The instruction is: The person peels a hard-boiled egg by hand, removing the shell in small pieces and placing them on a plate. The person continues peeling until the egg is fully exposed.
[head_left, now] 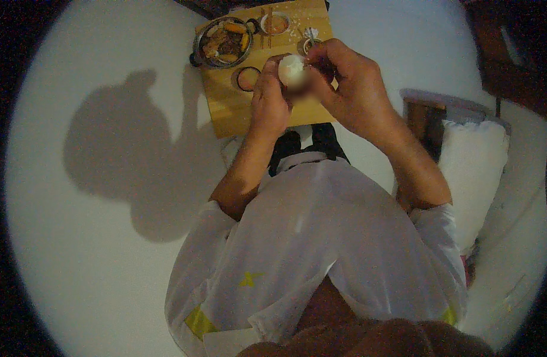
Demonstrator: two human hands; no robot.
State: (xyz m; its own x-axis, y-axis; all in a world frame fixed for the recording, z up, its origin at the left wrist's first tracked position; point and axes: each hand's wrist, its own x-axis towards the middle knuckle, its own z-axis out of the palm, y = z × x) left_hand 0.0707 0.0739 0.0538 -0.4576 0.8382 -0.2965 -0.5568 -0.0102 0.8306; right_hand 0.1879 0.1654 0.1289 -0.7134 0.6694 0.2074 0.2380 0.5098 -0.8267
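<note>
A white, rounded, egg-like food [292, 71] is held up over the near part of a small wooden table [229, 116]. My left hand [273, 96] wraps around its left side, with the thumb along the edge. At its upper right, the bent fingertips of my right hand [351, 80] touch or nearly touch the surface. Blur covers the lower right of the food and part of the right thumb, so whether those fingers grip anything is unclear. Below the left fingers stands a round bowl [248, 79], partly hidden by that hand.
At the table's far left is a metal pan [224, 42] of cooked food with yellow pieces. Wooden chopsticks [266, 29] lie beside a white bowl [275, 23]. White bits [296, 22] are scattered nearby. Behind my right hand is a small cup [313, 44]. A chair with white cloth [472, 178] stands right.
</note>
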